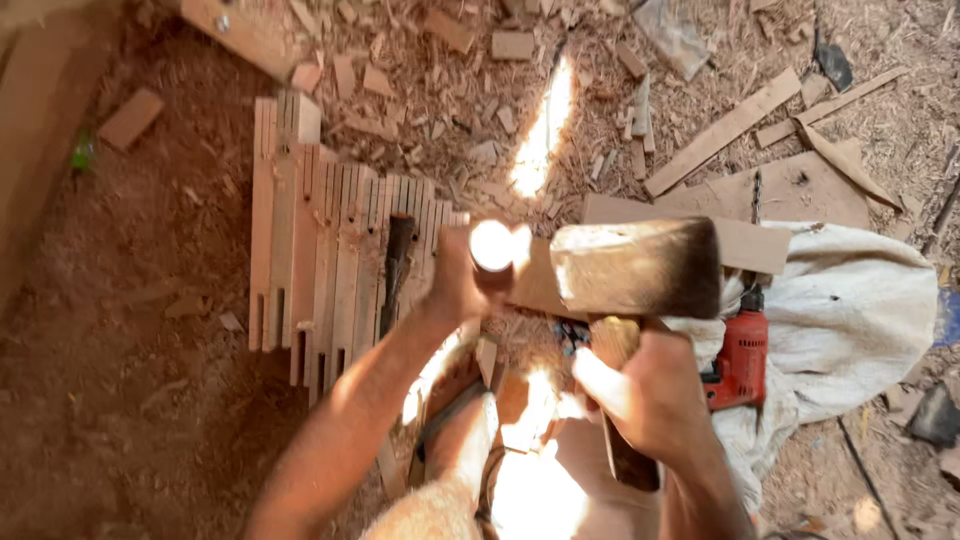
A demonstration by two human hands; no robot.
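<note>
My right hand (650, 395) grips the handle of a wooden mallet (635, 268), whose blocky head is raised and blurred just right of a chisel. My left hand (458, 280) is closed around the chisel's round handle (492, 246), which stands upright with its top lit by sun. The chisel's blade is hidden below my hand. Beneath the hands lies a piece of wood (535, 290), partly covered by them.
A row of slotted wooden slats (320, 250) lies on the dirt floor to the left. A red power drill (742, 358) rests on a white cloth sack (850, 310) at right. Wood chips and offcut boards (720, 130) litter the ground behind. My foot in a sandal (460, 430) is below.
</note>
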